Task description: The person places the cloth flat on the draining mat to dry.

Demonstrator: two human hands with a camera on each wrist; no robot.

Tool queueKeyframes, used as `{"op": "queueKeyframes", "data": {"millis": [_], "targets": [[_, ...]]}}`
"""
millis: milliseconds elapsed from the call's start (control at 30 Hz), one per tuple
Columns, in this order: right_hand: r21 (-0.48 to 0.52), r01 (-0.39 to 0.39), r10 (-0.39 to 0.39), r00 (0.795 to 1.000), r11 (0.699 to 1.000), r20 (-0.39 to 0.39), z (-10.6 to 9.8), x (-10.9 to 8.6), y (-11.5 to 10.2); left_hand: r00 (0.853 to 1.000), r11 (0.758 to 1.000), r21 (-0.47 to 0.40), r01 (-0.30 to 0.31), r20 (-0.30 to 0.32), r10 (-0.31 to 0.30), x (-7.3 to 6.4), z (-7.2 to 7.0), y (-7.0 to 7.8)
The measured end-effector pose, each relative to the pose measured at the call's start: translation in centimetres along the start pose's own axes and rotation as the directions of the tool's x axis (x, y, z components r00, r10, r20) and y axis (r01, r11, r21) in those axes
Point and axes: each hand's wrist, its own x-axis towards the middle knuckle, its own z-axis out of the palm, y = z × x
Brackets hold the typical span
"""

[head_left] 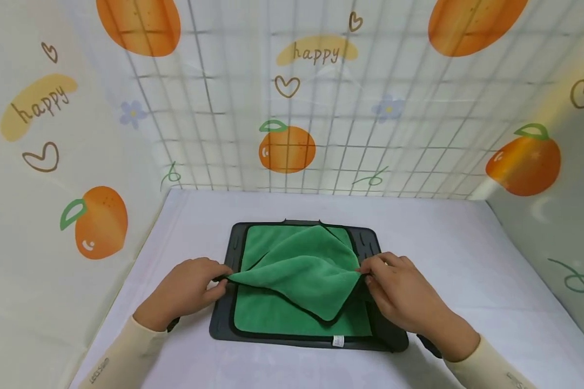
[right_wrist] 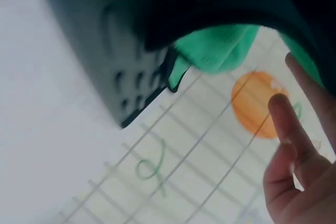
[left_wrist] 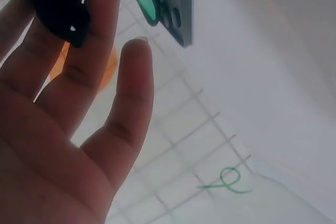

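A green towel with a black hem (head_left: 296,275) is held up across its middle, its near corner hanging down. At its left end my left hand (head_left: 192,283) pinches a corner between thumb and fingers; the left wrist view shows the dark hem (left_wrist: 60,14) against the fingers. My right hand (head_left: 401,289) pinches the towel's right end, and in the right wrist view the black edge (right_wrist: 236,11) curves above the fingers. Below lies flat green cloth (head_left: 267,319) with a white tag (head_left: 338,341); I cannot tell whether it is a separate towel. It rests on a dark grey board (head_left: 219,321).
The board lies on a white-covered table (head_left: 185,216). Behind it hangs a pale curtain (head_left: 233,146) printed with oranges, with a wire grid showing through. Similar sheets close off the left (head_left: 29,216) and right (head_left: 554,227) sides.
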Motion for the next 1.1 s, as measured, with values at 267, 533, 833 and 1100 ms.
{"op": "queueKeyframes", "data": {"millis": [267, 533, 833, 1100], "targets": [[0.074, -0.126, 0.126, 0.992, 0.989, 0.005, -0.4, -1.9, 2.0, 0.985, 0.975, -0.159, -0.158, 0.045, 0.167, -1.3, -0.1, 0.7], [0.038, -0.100, 0.096, 0.990, 0.994, 0.106, 0.2, -2.5, 2.2, 0.945, 0.945, -0.323, -0.050, 0.291, 0.149, -1.3, 0.2, 1.5], [-0.065, -0.234, 0.242, 0.952, 0.970, 0.185, 0.3, -1.0, 2.7, 0.965, 0.985, -0.096, -0.144, 0.209, 0.161, 5.4, 0.1, 2.0], [-0.128, -0.272, 0.300, 0.901, 0.954, 0.314, 1.9, -0.9, 2.9, 0.949, 0.990, 0.016, -0.138, 0.288, 0.128, 13.3, 1.5, 3.1]]}}
